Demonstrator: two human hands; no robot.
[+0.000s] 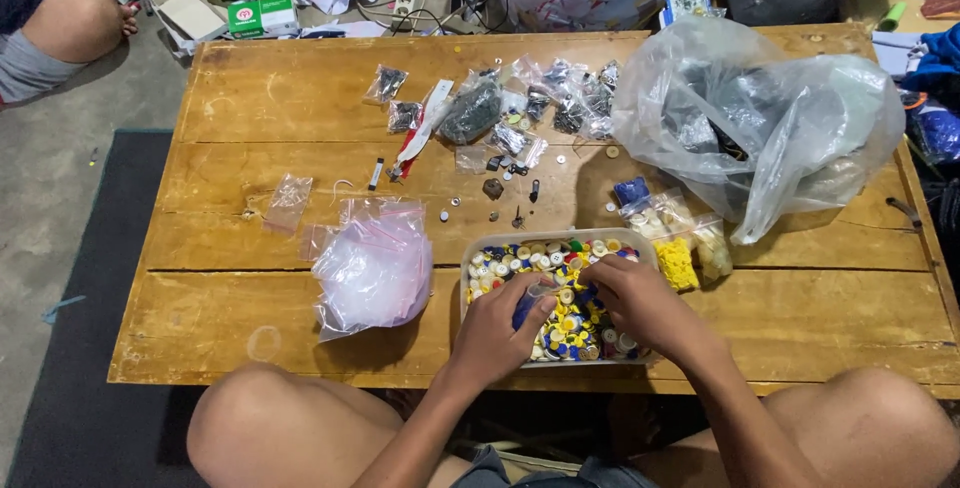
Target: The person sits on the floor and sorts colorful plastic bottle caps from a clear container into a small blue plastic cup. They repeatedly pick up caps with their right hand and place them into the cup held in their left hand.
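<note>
1. Looking down at my two hands over a clear plastic tub (478, 251) of small buttons (572, 328) in yellow, white, blue, green and red; it sits at the near edge of a low wooden table (250, 98), between my knees.
2. My left hand (495, 333) has its fingers closed narrow on a small clear zip bag with something blue inside (530, 305), held just above the buttons.
3. My right hand (640, 303) rests in the tub, fingers curled tight at the bag's mouth, pinching what looks like one button; too small to be sure.
4. Handling, my guess: buttons are light, hard, smooth and slippery, so a fingertip pinch across the rim suits them. The bag is thin, soft and floppy; hold it near the open top edge.
5. Look: buttons are round, flat, glossy, heaped loose and mixed by colour.
6. Left of the tub lies a pile of empty clear zip bags (372, 268). Right of it, touching, small filled bags of yellow and cream pieces (683, 248).
7. Farther back: many small packets of dark parts (530, 108) and a large crumpled clear bag (760, 118).
8. Another person's knee (70, 23) shows far left, well apart.
</note>
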